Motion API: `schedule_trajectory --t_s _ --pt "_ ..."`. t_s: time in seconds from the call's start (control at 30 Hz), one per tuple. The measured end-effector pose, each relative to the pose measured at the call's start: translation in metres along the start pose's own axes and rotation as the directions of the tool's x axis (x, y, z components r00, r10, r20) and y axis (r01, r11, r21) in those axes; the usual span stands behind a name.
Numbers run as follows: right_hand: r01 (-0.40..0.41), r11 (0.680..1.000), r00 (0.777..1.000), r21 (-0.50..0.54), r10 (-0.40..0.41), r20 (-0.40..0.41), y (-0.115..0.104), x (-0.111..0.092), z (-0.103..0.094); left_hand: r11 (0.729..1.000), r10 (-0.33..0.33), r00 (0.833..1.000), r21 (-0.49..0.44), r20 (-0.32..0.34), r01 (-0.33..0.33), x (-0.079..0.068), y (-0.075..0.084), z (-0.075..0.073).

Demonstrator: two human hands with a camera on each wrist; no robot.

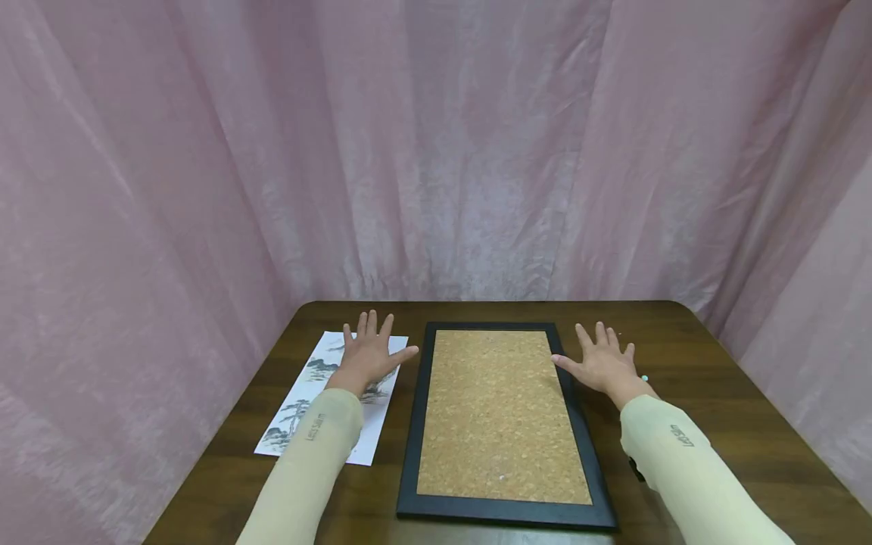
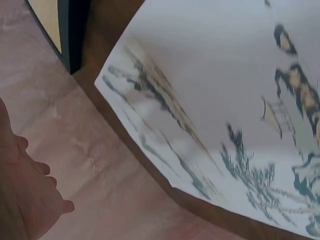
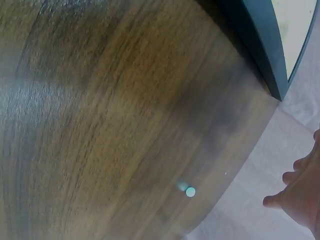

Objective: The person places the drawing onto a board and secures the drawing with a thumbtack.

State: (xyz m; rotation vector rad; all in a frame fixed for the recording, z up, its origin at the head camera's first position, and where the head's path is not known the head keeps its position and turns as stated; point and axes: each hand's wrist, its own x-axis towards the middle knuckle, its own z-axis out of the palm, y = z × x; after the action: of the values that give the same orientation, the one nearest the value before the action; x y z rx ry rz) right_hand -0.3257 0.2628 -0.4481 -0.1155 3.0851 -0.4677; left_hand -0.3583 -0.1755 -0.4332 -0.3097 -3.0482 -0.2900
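Observation:
My left hand [image 1: 368, 357], fingers spread and straight, is over a white sheet of paper [image 1: 368, 439] printted with an ink landscape of trees and rocks. It holds nothing, and part of the sheet is hidden behind hand and sleeve. A black-framed cork board [image 1: 500, 416] lies flat between the two hands. On the other side, my right hand [image 1: 602, 365] also has its fingers spread, with the thumb tip overlapping the board's right frame edge in the head view. Beyond that wrist is a small pale green pushpin [image 3: 190, 191] on the table.
The dark wooden table [image 1: 708, 371] has rounded far corners. Pink curtains [image 1: 477, 151] hang behind it and along both sides. In the left wrist view, the printed sheet curves near the table edge, with a corner of the board close by.

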Motion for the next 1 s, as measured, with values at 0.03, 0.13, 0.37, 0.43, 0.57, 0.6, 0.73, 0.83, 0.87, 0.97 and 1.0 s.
schedule_trajectory --t_s 0.03,0.13,0.37,0.43,0.57,0.6,0.73,0.83,0.87,0.97,1.0 --pt "0.002 1.000 1.000 0.006 -0.002 0.000 0.000 -0.001 -0.002 1.000 -0.007 1.000 -0.002 -0.003 0.007 0.000 -0.002 -0.002" --pt "0.000 1.000 1.000 0.014 0.000 -0.003 0.003 -0.001 -0.006 1.000 -0.010 1.000 -0.010 -0.015 0.010 0.001 -0.007 -0.008" --pt "-0.005 1.000 1.000 0.027 0.005 0.002 0.012 -0.003 -0.011 1.000 -0.014 1.000 -0.005 -0.007 0.014 0.003 -0.017 -0.021" --pt "-0.005 1.000 1.000 0.027 0.005 0.008 0.014 -0.002 -0.012 1.000 -0.022 1.000 -0.010 -0.008 0.022 0.002 -0.022 -0.024" --pt "0.002 0.999 1.000 0.045 -0.002 0.001 0.017 -0.001 -0.013 0.998 -0.046 0.999 -0.054 -0.022 0.044 0.001 -0.032 -0.031" --pt "0.003 0.999 1.000 0.049 -0.003 -0.001 0.017 -0.001 -0.014 0.997 -0.054 0.998 -0.064 -0.023 0.053 0.000 -0.035 -0.032" --pt "0.012 0.999 1.000 0.049 -0.011 -0.013 0.020 -0.002 -0.016 0.989 -0.083 0.996 -0.122 -0.032 0.078 -0.002 -0.047 -0.036" --pt "0.012 0.999 1.000 0.051 -0.011 -0.022 0.022 -0.002 -0.016 0.984 -0.101 0.994 -0.149 -0.034 0.095 -0.003 -0.056 -0.039" --pt "0.011 0.998 1.000 0.056 -0.010 -0.027 0.023 -0.002 -0.017 0.983 -0.109 0.994 -0.155 -0.034 0.102 -0.003 -0.059 -0.040" --pt "0.005 0.997 0.999 0.073 -0.002 -0.039 0.025 -0.003 -0.018 0.977 -0.132 0.991 -0.169 -0.022 0.127 -0.004 -0.068 -0.042" --pt "0.002 0.997 0.999 0.079 0.001 -0.042 0.026 -0.004 -0.019 0.976 -0.139 0.990 -0.173 -0.019 0.133 -0.005 -0.070 -0.043"
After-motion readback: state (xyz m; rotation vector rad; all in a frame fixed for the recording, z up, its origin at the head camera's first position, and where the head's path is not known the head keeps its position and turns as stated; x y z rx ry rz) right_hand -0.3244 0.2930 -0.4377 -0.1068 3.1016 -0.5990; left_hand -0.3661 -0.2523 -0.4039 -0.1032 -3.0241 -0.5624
